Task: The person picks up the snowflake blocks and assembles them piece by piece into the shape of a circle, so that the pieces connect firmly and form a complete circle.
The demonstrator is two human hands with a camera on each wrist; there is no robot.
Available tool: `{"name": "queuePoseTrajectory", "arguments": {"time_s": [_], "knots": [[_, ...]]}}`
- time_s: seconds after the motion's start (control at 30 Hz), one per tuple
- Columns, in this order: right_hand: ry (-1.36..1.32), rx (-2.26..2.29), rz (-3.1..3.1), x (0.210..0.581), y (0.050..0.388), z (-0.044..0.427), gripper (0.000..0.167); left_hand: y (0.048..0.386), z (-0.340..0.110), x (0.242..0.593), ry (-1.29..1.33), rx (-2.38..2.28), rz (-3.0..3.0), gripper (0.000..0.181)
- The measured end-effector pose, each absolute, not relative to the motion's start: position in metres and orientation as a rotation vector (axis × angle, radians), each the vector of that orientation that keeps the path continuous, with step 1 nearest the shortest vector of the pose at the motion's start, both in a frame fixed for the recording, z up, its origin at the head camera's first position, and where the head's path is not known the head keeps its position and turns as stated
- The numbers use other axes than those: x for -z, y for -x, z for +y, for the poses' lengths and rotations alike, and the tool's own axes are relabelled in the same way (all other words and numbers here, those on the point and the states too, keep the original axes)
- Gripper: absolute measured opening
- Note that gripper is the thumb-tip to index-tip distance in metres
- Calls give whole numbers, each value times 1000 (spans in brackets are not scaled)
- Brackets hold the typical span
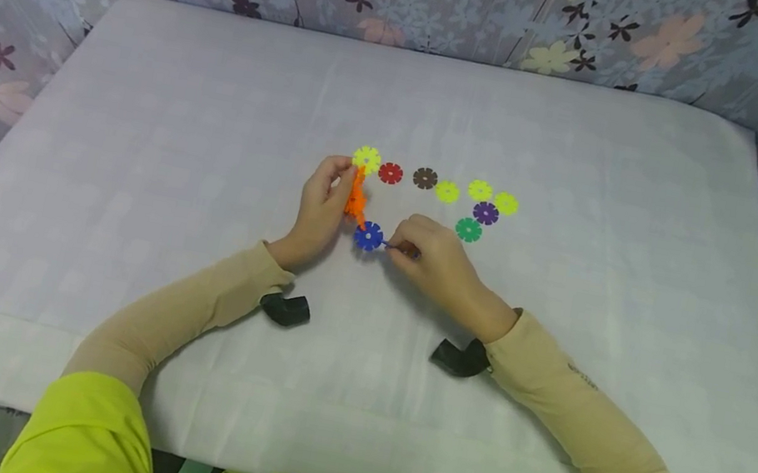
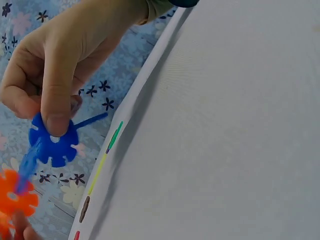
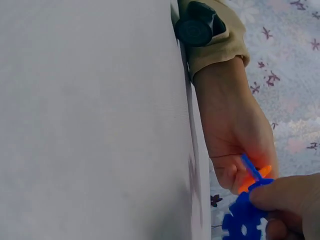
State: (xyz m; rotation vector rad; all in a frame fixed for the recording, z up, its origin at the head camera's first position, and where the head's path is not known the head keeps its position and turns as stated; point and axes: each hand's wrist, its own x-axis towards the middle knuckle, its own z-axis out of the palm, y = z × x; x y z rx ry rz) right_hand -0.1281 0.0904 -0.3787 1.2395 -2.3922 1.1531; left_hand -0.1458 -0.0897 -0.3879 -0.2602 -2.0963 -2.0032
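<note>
My left hand [image 1: 323,206] grips a small cluster of orange notched discs [image 1: 357,197], seen largely edge-on in the head view. Below it, a blue notched disc [image 1: 368,236] joins the orange piece. The right hand [image 1: 431,263] pinches blue pieces at the other side; in the left wrist view its thumb presses a blue disc [image 2: 55,150], with further blue pieces set crosswise. An orange disc [image 2: 17,197] shows below these. The right wrist view has the thumb over the blue discs [image 3: 244,215]. Beside my left fingertips is a yellow disc [image 1: 366,159]; whether it joins the orange cluster I cannot tell.
On the white-covered table [image 1: 222,90], beyond the hands, lie loose discs: red [image 1: 391,173], brown [image 1: 425,178], several yellow ones [image 1: 447,191], purple [image 1: 485,213] and green [image 1: 468,229]. Black wrist devices [image 1: 286,310] sit at both cuffs. Flowered cloth surrounds the table.
</note>
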Motion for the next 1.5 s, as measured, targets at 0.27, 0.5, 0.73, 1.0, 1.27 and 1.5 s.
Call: {"name": "queuePoseTrajectory", "arguments": {"time_s": [0.27, 0.5, 0.73, 1.0, 1.27, 1.5], "knots": [[-1162, -1138, -2325, 381, 136, 96, 16, 152, -91, 400, 340, 2402, -2069, 32], [-1072, -1214, -2358, 382, 145, 103, 16, 152, -92, 401, 489, 2570, -2132, 68], [-1066, -1222, -2407, 383, 146, 105, 15, 154, -92, 402, 511, 2497, -2104, 73], [-1035, -1235, -2441, 385, 147, 105, 12, 151, -90, 401, 476, 2345, -2128, 72], [-1004, -1232, -2455, 385, 146, 105, 11, 148, -89, 401, 438, 2276, -2161, 71], [-1024, -1284, -2492, 377, 155, 113, 6, 149, -87, 401, 442, 2360, -2139, 67]]}}
